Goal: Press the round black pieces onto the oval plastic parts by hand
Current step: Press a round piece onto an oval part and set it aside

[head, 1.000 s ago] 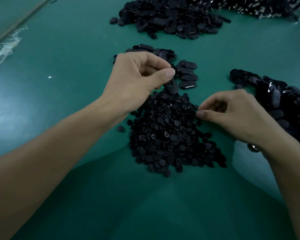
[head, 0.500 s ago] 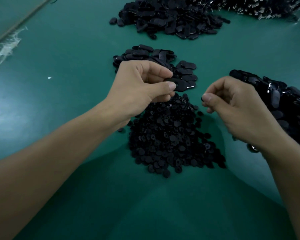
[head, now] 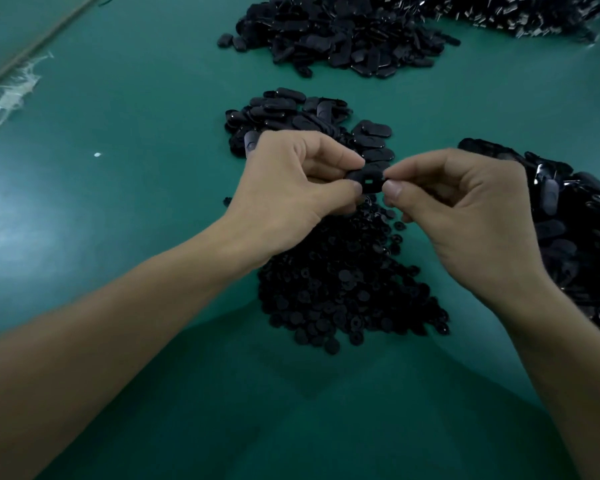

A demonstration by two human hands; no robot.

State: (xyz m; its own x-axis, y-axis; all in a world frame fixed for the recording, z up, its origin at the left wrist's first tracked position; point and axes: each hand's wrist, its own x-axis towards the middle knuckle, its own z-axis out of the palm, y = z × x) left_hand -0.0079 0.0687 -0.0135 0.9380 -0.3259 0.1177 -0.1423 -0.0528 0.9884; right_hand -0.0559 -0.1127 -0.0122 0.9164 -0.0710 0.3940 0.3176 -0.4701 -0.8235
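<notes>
We see one oval part held above the heaps. The left hand pinches its left end and the right hand pinches its right end, thumbs and forefingers curled. At its 6 o'clock lies the heap of round pieces, and at 11 o'clock a small heap of ovals, all on the green table.

- I see my left hand raised, fingers curled, thumb and forefinger pinching the oval part.
- My right hand meets it fingertip to fingertip, pinching what looks like the same part's other end.
- Both forearms are bare, angled inward.
</notes>
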